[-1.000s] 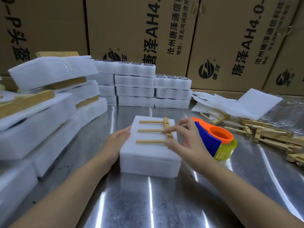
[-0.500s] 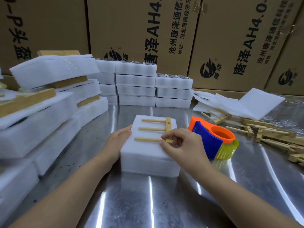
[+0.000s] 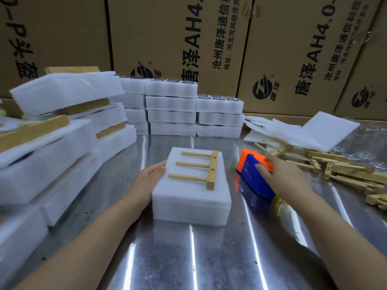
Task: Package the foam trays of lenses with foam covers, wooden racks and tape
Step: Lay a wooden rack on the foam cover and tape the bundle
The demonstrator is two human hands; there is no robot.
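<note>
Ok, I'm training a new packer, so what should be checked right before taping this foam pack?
1. The wooden rack lies flat on top of the foam pack, prongs pointing left: ok.
2. The left hand braces the pack's left side: ok.
3. The right hand is on the tape dispenser; firm grip: cannot tell.
4. Tape end pulled free: cannot tell.
5. Dispenser lifted off the table: not ok, it sits beside the pack.

Two hands, one tape dispenser
</note>
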